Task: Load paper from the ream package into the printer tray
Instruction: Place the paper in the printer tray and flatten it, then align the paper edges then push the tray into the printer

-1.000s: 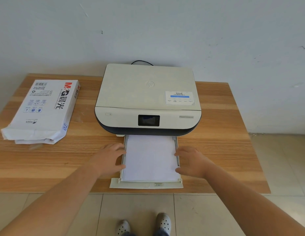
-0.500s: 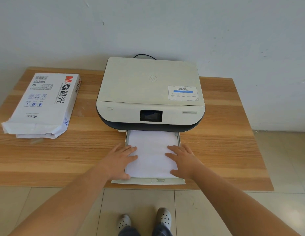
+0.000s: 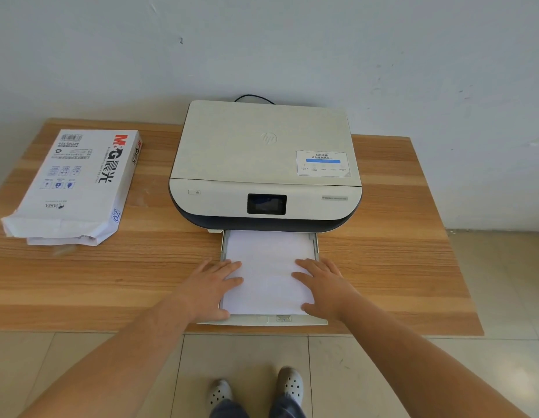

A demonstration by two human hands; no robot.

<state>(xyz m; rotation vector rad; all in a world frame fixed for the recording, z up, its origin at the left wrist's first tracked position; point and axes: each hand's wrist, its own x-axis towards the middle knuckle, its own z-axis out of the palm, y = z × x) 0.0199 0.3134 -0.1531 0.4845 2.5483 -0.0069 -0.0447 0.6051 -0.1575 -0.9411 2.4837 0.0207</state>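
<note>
Here, from the head camera, both hands lie flat on the paper (image 3: 266, 267) in the pulled-out printer tray (image 3: 262, 320): the left hand (image 3: 212, 286) covers the stack's left edge, the right hand (image 3: 324, 285) its right edge, fingers spread, each grip apart and clasping nothing. The printer (image 3: 265, 164) stands mid-counter (image 3: 392, 260). The ream package (image 3: 75, 185) (near end torn open) lies well to the left, apart from the printer.

Wood, plastic and paper surfaces

The bench (image 3: 111, 276) was grained wood; the printer (image 3: 265, 164) matt cream plastic; the paper (image 3: 266, 267) smooth white; the ream package (image 3: 78, 188) slightly glossy wrap.
</note>
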